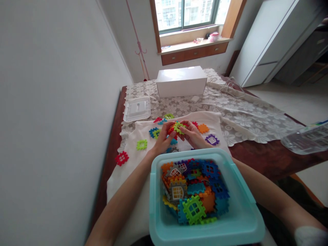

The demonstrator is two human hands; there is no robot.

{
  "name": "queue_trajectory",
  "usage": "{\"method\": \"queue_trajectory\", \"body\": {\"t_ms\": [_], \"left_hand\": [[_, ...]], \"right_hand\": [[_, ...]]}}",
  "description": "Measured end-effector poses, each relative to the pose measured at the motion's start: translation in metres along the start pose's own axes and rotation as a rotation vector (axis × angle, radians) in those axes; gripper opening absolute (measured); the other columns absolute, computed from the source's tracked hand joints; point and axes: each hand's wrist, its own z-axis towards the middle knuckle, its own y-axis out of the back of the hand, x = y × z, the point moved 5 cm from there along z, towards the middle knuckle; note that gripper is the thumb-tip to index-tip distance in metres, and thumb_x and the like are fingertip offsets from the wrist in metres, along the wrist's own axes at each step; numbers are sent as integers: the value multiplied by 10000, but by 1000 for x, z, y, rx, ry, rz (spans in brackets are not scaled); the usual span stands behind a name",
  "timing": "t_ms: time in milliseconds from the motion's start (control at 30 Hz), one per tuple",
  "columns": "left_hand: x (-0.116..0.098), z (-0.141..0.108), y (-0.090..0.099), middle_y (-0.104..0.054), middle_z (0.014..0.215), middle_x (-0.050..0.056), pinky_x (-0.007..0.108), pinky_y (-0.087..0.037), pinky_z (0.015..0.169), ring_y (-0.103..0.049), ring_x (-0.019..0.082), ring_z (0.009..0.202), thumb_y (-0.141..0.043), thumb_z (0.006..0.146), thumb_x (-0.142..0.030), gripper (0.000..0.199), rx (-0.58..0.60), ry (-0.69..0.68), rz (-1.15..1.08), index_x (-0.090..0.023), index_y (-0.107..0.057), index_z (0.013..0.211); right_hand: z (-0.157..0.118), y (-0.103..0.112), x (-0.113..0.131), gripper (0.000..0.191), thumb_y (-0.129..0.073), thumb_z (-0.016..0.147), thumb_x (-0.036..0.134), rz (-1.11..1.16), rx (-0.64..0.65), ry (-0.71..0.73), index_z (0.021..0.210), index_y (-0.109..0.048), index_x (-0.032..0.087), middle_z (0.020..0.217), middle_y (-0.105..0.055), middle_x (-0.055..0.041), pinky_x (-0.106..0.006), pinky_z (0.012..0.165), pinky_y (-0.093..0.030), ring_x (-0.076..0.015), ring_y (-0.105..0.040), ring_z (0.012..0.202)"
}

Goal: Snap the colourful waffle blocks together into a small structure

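Here's the grip: left hand (pixel 161 139) clamped on a red piece (pixel 171 130), right hand (pixel 192 134) pinching a green piece (pixel 177 127), both held over the white cloth (pixel 143 160); line the teeth up square, press evenly, thumbs near the edge; but fingers cover the meeting edges, and the tub (pixel 192 153) hides the cloth's nearer part

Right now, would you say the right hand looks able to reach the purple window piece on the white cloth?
Probably yes: the purple window piece lies uncovered close beside the right hand, though that hand is holding a green piece and would likely need to let go first.
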Motion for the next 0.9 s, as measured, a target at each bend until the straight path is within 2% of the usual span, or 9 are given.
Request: {"method": "queue_trajectory", "body": {"t_ms": [133,200,300,467,567,700,800,900], "left_hand": [[-10,2,6,-749,1347,58,359,-564,1060,-681,234,1209,-775,1000,-592,389,-125,-45,78,-337,-766,1294],[-9,3,7,-773,1314,63,355,-557,1075,-690,245,1227,-770,992,-625,416,-139,-18,38,-315,-791,1268],[1,6,10,-797,1264,75,347,-583,1005,-725,257,1194,-762,968,-688,518,-141,70,-78,-269,-793,1271],[15,10,7,-830,1167,84,346,-610,939,-772,263,1097,-822,901,-700,572,-102,182,-226,-213,-808,1201],[14,11,3,-838,1119,95,350,-620,928,-789,271,1078,-856,879,-666,551,-68,227,-305,-190,-819,1154],[11,12,2,-843,1134,107,346,-625,905,-800,272,1049,-861,867,-603,508,-49,262,-350,-179,-824,1145],[11,12,6,-843,1133,105,328,-607,896,-786,252,1014,-835,858,-528,450,-82,254,-309,-167,-823,1127],[10,11,11,-842,1080,89,309,-582,862,-754,225,942,-778,868,-493,387,-117,210,-181,-162,-827,1063]], "right_hand": [[2,5,5,480,-875,897,613,-180,-45,89,1160,-709,248,944,-663,-10,-282,591,-436,-141,-530,710],[3,6,6,530,-877,875,644,-253,-48,177,1203,-697,268,934,-659,-8,-292,598,-444,-157,-547,725],[4,6,6,561,-902,853,630,-457,-14,325,1262,-727,289,914,-674,-9,-312,613,-441,-173,-544,719],[1,12,6,322,-783,1004,550,-730,-10,477,1197,-806,293,1068,-782,-72,-364,727,-505,-203,-607,758],[0,16,9,296,-780,1016,514,-779,19,527,1205,-818,290,1034,-783,-67,-368,758,-519,-201,-607,743],[0,17,8,372,-794,1000,520,-758,70,515,1277,-801,270,936,-750,-40,-337,698,-492,-180,-568,698],[-1,17,6,316,-748,1031,504,-754,72,510,1221,-804,258,880,-727,-33,-325,663,-468,-174,-550,683],[-3,15,3,271,-813,982,488,-761,91,537,1129,-784,262,851,-725,-20,-324,661,-466,-168,-540,664]]}}
